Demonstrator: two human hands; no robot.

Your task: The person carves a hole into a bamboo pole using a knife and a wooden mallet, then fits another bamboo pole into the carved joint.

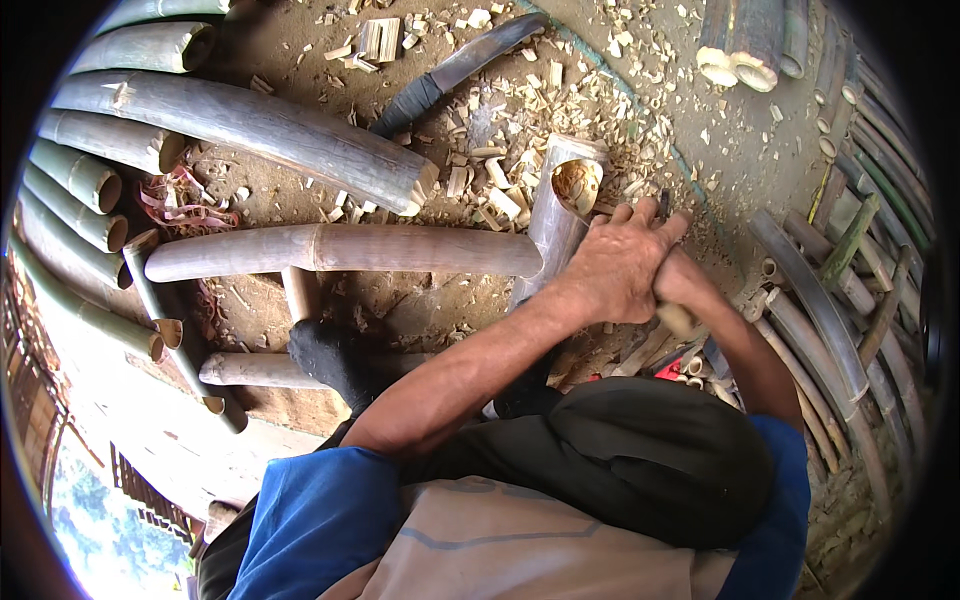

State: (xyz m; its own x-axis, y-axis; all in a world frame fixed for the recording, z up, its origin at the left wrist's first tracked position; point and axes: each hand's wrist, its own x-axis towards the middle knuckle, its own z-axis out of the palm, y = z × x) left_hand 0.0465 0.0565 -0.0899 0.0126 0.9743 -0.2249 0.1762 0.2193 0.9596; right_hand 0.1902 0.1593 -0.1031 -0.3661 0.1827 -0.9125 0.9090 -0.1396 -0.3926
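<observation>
A thick bamboo post [552, 222] with a cut hole in its side lies ahead of me; pale raw bamboo and chips show in the hole. A brown bamboo rail [400, 250] meets this post from the left. Just right of the hole is my left hand [622, 258], its fingers bent over something hidden beneath them. Partly behind it, my right hand [682, 276] is closed on a wooden-handled tool [676, 320]; the handle's rounded end pokes out below, while its blade is hidden. My forearms cross toward each other.
A large knife [475, 68] with a black-wrapped grip lies on the ground among scattered bamboo chips. A split-ended bamboo pole [250, 125] lies at left, near several cut poles. More poles [820, 310] are piled at right. A lower rail [265, 370] runs by my foot [335, 362].
</observation>
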